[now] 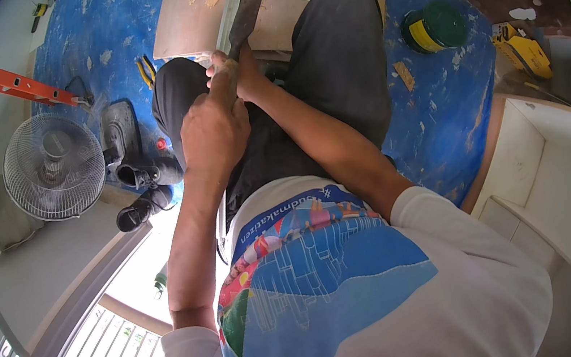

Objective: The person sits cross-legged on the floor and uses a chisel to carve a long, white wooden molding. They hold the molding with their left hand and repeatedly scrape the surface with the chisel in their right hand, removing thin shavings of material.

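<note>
My left hand (214,126) is closed around a long pale strip (230,14), which runs away from me between my knees. Right beside it, my right hand (251,79) is closed at the lower end of a dark, flat, broad-bladed tool (247,19). The blade slants up and to the right, close against the strip. My hands overlap and touch, so the tool's handle and most of the fingers are hidden. Beneath the strip lies a light brown board (187,21) with wood scraps and shavings on it.
A paint-spotted blue sheet (432,129) covers the floor. At left are a fan (54,167), an orange ladder (17,83), black shoes (142,173) and yellow-handled pliers (146,72). At right stand a green bucket (445,24), a yellow tool (524,51) and a pale open cabinet (554,170).
</note>
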The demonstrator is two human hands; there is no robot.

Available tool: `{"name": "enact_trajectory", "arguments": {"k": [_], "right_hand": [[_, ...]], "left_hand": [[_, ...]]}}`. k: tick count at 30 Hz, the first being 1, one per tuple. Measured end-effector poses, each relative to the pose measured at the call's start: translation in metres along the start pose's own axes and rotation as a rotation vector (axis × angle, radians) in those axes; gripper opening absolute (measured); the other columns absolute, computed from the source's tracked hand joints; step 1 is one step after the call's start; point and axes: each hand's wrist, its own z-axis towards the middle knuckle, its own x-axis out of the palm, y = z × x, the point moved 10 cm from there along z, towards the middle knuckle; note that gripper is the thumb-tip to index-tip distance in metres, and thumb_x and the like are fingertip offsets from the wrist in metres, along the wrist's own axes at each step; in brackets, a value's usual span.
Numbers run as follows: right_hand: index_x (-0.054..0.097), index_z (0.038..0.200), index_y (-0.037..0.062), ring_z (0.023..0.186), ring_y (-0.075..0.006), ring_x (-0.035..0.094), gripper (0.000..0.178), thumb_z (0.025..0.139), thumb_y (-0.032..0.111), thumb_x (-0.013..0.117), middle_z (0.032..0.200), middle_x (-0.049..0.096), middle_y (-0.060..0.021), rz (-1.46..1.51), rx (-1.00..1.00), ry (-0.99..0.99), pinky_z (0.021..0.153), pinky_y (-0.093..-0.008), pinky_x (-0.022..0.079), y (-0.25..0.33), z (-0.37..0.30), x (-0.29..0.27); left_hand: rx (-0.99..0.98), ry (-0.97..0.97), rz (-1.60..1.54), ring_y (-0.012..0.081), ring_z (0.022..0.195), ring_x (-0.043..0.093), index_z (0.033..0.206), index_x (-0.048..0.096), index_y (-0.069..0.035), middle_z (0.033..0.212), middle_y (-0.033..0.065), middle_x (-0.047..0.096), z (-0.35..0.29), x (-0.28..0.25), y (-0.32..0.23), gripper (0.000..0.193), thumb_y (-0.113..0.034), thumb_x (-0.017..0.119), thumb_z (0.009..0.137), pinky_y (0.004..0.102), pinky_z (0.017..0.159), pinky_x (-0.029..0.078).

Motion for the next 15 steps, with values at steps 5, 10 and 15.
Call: {"name": "enact_trajectory", "arguments": {"k": [5,10,15], "right_hand": [[0.028,0.148,0.0132,0.080,-0.0186,0.062,0.055,0.100,0.007,0.055,0.113,0.051,-0.0096,0.168,0.044,0.015,0.062,-0.0321,0.060,-0.010,0.002,0.003],[0.043,0.136,0.0136,0.076,-0.0278,0.065,0.045,0.107,0.048,0.046,0.099,0.060,-0.0128,0.184,-0.064,0.002,0.060,-0.0425,0.058,-0.009,0.027,-0.014],[0.047,0.136,0.0116,0.074,-0.0298,0.066,0.064,0.106,0.066,0.029,0.103,0.062,-0.0129,-0.218,-0.276,-0.027,0.060,-0.0419,0.058,0.010,0.005,-0.007]], "left_hand": [[0.008,0.043,-0.023,0.0477,0.088,0.070,0.146,0.054,-0.021,0.093,0.0284,0.071,0.000,0.007,0.004,0.057,-0.011,0.064,0.090,0.0571,0.080,0.055],[-0.066,0.088,0.008,0.0486,0.089,0.070,0.143,0.055,-0.019,0.093,0.0282,0.071,-0.006,0.004,0.000,0.053,-0.012,0.064,0.091,0.0581,0.079,0.055],[-0.013,0.039,-0.090,0.0482,0.096,0.069,0.144,0.055,-0.016,0.101,0.0283,0.072,0.007,0.011,0.007,0.056,-0.012,0.067,0.089,0.0562,0.084,0.055]]}}
